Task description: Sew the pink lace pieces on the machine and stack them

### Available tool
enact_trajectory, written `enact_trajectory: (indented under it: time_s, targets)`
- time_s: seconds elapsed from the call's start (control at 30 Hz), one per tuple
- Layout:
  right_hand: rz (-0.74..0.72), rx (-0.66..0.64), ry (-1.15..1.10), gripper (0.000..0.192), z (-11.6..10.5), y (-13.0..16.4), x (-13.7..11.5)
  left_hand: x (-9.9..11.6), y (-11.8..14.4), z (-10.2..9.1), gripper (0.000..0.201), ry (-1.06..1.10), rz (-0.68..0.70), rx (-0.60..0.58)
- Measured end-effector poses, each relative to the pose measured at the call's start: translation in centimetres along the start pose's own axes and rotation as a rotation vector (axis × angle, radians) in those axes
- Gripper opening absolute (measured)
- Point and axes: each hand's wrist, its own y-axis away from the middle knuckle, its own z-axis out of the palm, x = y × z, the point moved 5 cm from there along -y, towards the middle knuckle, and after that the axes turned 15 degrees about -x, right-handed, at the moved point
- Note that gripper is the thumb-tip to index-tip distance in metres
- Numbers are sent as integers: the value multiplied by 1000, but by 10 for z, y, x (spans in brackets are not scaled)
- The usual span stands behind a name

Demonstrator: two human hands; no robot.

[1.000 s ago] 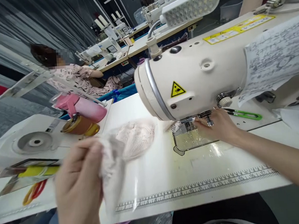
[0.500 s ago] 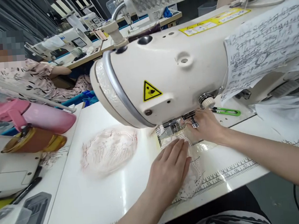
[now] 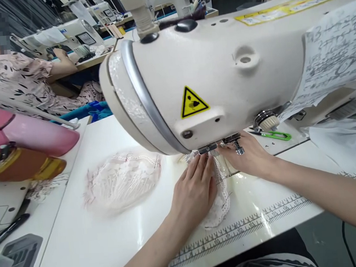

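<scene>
Left hand (image 3: 194,191) flat and open, fingers together, pressing down on a white lace piece (image 3: 217,200) on the bench (image 3: 118,239), fingertips just at the presser foot (image 3: 208,149) of the sewing machine (image 3: 210,70). Right hand (image 3: 248,157) spread loosely on the far right edge of the same lace, under the machine head, gripping nothing. Pink lace bundle (image 3: 122,182) lying to the left, apart from both hands. Green thread snips (image 3: 272,135) on the bench beyond the right hand. Pink bottle (image 3: 34,135) far left.
</scene>
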Motion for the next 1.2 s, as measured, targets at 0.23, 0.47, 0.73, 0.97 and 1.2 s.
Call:
enact_trajectory:
  time_s: [0.23,0.47,0.73,0.97,1.2]
  targets:
    - [97,-70,-96,28,1,-3,3,-2,-4,1,45,34,-48,-1]
    - [70,-109,-86,25,-2,-5,2,0,-4,0,43,8,-49,37]
    - [11,-58,-19,27,-6,-4,0,0,-6,0,43,-10,-55,28]
    - [2,-63,-1,27,-6,-4,0,0,-5,0,43,5,-59,28]
    - [-7,81,-3,28,-15,-1,-4,-1,-6,-7,38,73,-45,58]
